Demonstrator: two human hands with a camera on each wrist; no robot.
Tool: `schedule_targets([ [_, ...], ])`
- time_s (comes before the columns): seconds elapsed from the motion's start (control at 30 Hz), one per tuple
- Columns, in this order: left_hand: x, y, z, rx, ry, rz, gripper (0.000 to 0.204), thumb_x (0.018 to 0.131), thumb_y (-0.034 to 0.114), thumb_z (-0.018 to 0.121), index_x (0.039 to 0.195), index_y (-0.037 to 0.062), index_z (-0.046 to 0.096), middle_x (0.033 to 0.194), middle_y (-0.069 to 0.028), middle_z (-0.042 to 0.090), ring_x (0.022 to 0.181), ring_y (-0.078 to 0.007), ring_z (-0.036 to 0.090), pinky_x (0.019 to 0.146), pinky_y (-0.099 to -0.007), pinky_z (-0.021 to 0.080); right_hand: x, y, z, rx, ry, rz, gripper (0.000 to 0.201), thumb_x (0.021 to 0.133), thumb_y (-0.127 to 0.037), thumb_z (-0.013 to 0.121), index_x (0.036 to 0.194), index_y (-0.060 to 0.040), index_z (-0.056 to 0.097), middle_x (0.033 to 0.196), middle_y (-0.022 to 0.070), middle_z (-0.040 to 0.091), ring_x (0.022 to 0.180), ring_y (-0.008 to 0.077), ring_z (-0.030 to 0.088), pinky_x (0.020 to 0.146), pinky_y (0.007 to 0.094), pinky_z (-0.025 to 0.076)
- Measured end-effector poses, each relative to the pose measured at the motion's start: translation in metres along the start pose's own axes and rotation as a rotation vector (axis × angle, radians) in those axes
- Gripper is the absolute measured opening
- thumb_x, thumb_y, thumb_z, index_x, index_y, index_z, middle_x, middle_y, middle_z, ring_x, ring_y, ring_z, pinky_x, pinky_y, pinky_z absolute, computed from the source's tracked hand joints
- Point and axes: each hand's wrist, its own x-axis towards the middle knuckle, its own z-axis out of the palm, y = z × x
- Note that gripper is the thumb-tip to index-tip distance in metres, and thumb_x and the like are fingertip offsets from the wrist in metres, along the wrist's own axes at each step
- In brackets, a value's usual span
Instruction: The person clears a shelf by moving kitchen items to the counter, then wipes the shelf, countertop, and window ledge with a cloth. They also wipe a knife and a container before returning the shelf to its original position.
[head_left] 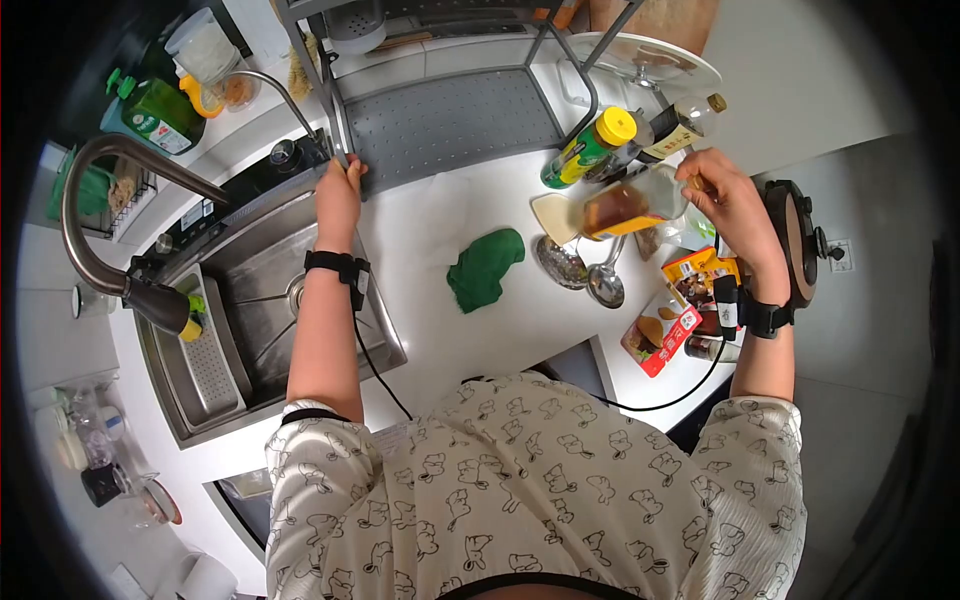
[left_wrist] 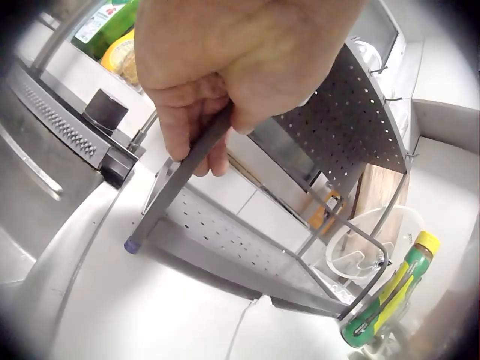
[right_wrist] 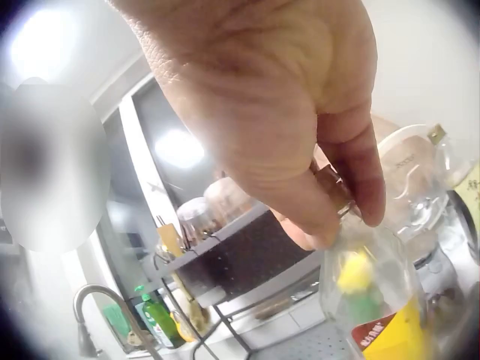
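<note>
The left hand [head_left: 338, 200] grips a dark metal leg of the rack at its left end; in the left wrist view the fingers of that hand [left_wrist: 217, 82] wrap round the leg [left_wrist: 176, 184]. The right hand [head_left: 735, 205] pinches the neck of a clear bottle [head_left: 630, 205] with amber liquid and a yellow label, tilted in the head view. In the right wrist view, thumb and fingers of the right hand [right_wrist: 285, 127] hold the cap end of the bottle [right_wrist: 371, 300]. A green-and-yellow container [head_left: 588, 148] stands behind the bottle.
A green cloth [head_left: 485, 268] lies on the white counter [head_left: 420, 330]. Left of it is a steel sink [head_left: 270, 270] with a faucet [head_left: 100, 230]. A slotted spoon, a ladle [head_left: 606, 285] and food packets [head_left: 660, 335] lie at the right, near a round dark appliance [head_left: 790, 240].
</note>
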Motion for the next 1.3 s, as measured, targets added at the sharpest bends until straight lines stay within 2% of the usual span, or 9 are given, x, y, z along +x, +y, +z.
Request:
schedule_targets([
  [0.47, 0.004, -0.005, -0.001, -0.005, 0.009, 0.031, 0.019, 0.087, 0.021, 0.052, 0.090, 0.0031, 0.058, 0.077, -0.0117, 0.066, 0.074, -0.0321, 0.062, 0.065, -0.0390, 0.048, -0.018, 0.090, 0.051, -0.037, 0.041, 0.106, 0.021, 0.072, 0.006, 0.060, 0.090, -0.0026, 0.053, 0.084, 0.0102, 0.051, 0.072, 0.0217, 0.053, 0.065, 0.0304, 0.043],
  [0.67, 0.000, 0.007, -0.009, -0.035, -0.017, 0.028, 0.019, 0.087, 0.019, 0.052, 0.088, 0.0002, 0.056, 0.077, -0.0155, 0.064, 0.075, -0.0341, 0.062, 0.065, -0.0412, 0.048, -0.013, 0.072, 0.048, -0.130, -0.066, 0.250, 0.029, 0.071, 0.007, 0.060, 0.097, -0.0038, 0.054, 0.095, 0.0103, 0.051, 0.083, 0.0212, 0.053, 0.074, 0.0272, 0.042],
  [0.73, 0.002, 0.002, -0.007, -0.096, -0.017, 0.043, 0.020, 0.086, 0.019, 0.053, 0.086, -0.0003, 0.056, 0.075, -0.0175, 0.064, 0.074, -0.0362, 0.061, 0.066, -0.0415, 0.048, -0.017, 0.042, 0.055, -0.574, 0.341, -0.025, 0.036, 0.071, 0.005, 0.060, 0.105, -0.0047, 0.054, 0.103, 0.0126, 0.052, 0.090, 0.0248, 0.054, 0.078, 0.0280, 0.042],
  [0.8, 0.004, 0.005, -0.016, -0.030, -0.088, 0.015, 0.027, 0.085, 0.021, 0.055, 0.100, -0.0014, 0.054, 0.082, -0.0212, 0.063, 0.077, -0.0369, 0.061, 0.067, -0.0399, 0.048, -0.019, 0.021, 0.074, -0.230, 0.301, 0.184, 0.042, 0.073, -0.001, 0.063, 0.112, -0.0054, 0.052, 0.107, 0.0157, 0.054, 0.096, 0.0310, 0.053, 0.084, 0.0328, 0.042],
  [0.87, 0.000, 0.042, -0.035, -0.188, -0.174, -0.074, 0.050, 0.083, 0.022, 0.059, 0.120, -0.0058, 0.041, 0.100, -0.0268, 0.057, 0.090, -0.0378, 0.058, 0.077, -0.0381, 0.046, -0.019, -0.003, 0.136, 0.290, -0.088, 0.444, 0.043, 0.077, -0.013, 0.064, 0.116, -0.0049, 0.050, 0.107, 0.0188, 0.056, 0.100, 0.0369, 0.052, 0.087, 0.0387, 0.041],
  [0.97, 0.012, 0.041, -0.028, -0.067, 0.103, 0.173, 0.072, 0.081, 0.021, 0.062, 0.130, -0.0116, 0.021, 0.124, -0.0298, 0.038, 0.114, -0.0380, 0.040, 0.095, -0.0378, 0.034, -0.014, -0.050, 0.244, 0.001, -0.429, 0.244, 0.059, 0.077, -0.034, 0.064, 0.119, 0.0027, 0.043, 0.118, 0.0252, 0.048, 0.108, 0.0368, 0.049, 0.090, 0.0415, 0.042],
  [1.03, 0.016, 0.054, -0.034, -0.072, 0.141, 0.164, 0.071, 0.082, 0.017, 0.060, 0.132, -0.0107, 0.018, 0.132, -0.0295, 0.029, 0.126, -0.0381, 0.027, 0.103, -0.0386, 0.026, -0.005, -0.063, 0.280, -0.068, -0.496, 0.445, 0.064, 0.076, -0.032, 0.065, 0.121, 0.0028, 0.036, 0.124, 0.0272, 0.039, 0.110, 0.0393, 0.045, 0.088, 0.0420, 0.043],
  [1.13, 0.021, 0.044, -0.015, -0.097, 0.162, 0.234, 0.065, 0.083, 0.012, 0.056, 0.132, -0.0102, 0.019, 0.132, -0.0276, 0.030, 0.125, -0.0372, 0.028, 0.104, -0.0375, 0.025, 0.001, -0.057, 0.300, -0.089, -0.335, 0.364, 0.060, 0.069, -0.018, 0.070, 0.117, -0.0011, 0.038, 0.109, 0.0247, 0.047, 0.098, 0.0406, 0.051, 0.081, 0.0412, 0.046],
  [1.3, 0.030, 0.033, -0.003, -0.283, 0.189, 0.178, 0.059, 0.084, 0.004, 0.051, 0.133, -0.0061, 0.020, 0.133, -0.0238, 0.031, 0.124, -0.0341, 0.032, 0.104, -0.0373, 0.026, 0.051, -0.041, 0.244, -0.015, -0.349, 0.290, 0.050, 0.069, -0.015, 0.064, 0.112, -0.0005, 0.043, 0.101, 0.0248, 0.052, 0.094, 0.0400, 0.053, 0.078, 0.0429, 0.047],
])
